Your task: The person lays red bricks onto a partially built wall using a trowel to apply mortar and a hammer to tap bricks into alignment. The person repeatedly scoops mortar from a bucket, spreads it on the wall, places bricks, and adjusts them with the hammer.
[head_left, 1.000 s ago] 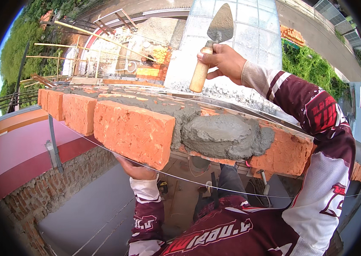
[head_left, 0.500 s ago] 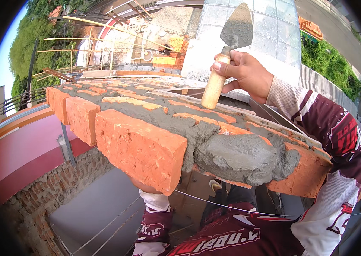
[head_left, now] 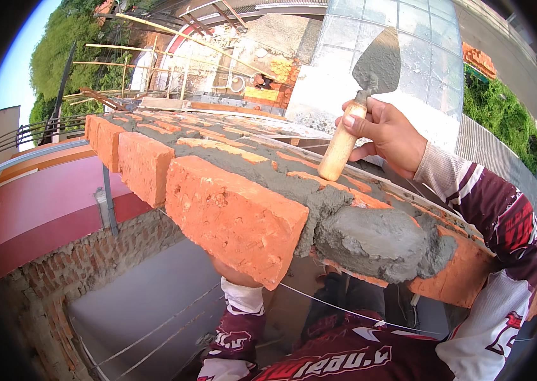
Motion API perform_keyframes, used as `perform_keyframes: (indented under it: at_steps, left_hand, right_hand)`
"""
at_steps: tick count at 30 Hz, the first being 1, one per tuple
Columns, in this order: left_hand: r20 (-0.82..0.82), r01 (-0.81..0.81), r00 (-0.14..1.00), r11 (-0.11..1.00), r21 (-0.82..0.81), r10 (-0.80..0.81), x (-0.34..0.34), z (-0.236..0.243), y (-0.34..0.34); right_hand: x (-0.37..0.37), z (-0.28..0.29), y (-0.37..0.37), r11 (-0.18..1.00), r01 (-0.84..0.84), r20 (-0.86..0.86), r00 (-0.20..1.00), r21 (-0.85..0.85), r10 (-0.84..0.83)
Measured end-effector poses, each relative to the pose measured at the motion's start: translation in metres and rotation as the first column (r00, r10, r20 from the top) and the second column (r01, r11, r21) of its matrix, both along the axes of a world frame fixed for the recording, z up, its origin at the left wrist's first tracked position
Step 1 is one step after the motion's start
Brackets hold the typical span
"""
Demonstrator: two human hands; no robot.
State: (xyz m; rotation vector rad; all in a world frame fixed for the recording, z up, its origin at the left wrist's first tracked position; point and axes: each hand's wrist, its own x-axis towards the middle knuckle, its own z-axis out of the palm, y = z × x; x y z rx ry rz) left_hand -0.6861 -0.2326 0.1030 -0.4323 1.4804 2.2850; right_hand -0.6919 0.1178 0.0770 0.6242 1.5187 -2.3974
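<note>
My right hand [head_left: 382, 130] grips the wooden handle [head_left: 338, 149] of a pointing trowel, its mortar-smeared blade [head_left: 376, 60] pointing up, with the handle's butt just above the wall top. My left hand [head_left: 230, 270] is mostly hidden behind and under a large red brick [head_left: 233, 216] at the wall's near edge; its fingers do not show. Right of that brick a thick lump of wet grey mortar [head_left: 370, 241] covers part of the brickwork. Two more bricks [head_left: 141, 168] stand in a row to the left, beside mortar-streaked courses [head_left: 217, 143]. A thin string runs below the bricks.
Bamboo poles [head_left: 128, 47], rubble and brick piles stand beyond the wall. A glazed roof [head_left: 427, 38], greenery [head_left: 503, 120] and a road lie at the upper right. Below the near edge is a drop to grey surfaces [head_left: 135, 305]; railings [head_left: 24, 136] show at left.
My right hand and trowel appear further right and lower in the picture. The whole wall has also shifted right as the view moved. My left hand has become more hidden by the brick.
</note>
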Motion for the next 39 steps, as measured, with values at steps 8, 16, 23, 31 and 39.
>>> perform_keyframes:
  at_steps: [8,16,23,31,39]
  left_hand:
    - [-0.134,0.060,0.986,0.966,-0.251,-0.096,-0.005,0.002,0.004]
    - [-0.382,-0.020,0.903,0.872,-0.489,-0.194,0.000,0.009,0.015]
    - [-0.485,-0.051,0.743,0.683,-0.729,-0.462,-0.005,0.015,0.012]
    - [-0.418,-0.074,0.884,0.820,-0.568,-0.209,-0.005,0.012,0.012]
    - [-0.461,-0.058,0.831,0.776,-0.628,-0.312,-0.004,0.006,0.008]
  right_hand:
    - [-0.013,0.016,0.003,0.987,0.144,-0.140,0.981,0.074,-0.133]
    - [-0.015,0.028,-0.003,0.988,-0.069,-0.108,0.991,0.141,0.084]
    - [-0.006,0.017,-0.008,0.999,0.023,-0.081,0.997,0.045,-0.019]
    - [-0.002,0.046,0.004,0.974,0.141,-0.264,0.960,0.177,-0.092]
    - [0.021,0.088,0.010,0.944,0.106,-0.396,0.918,0.312,0.028]
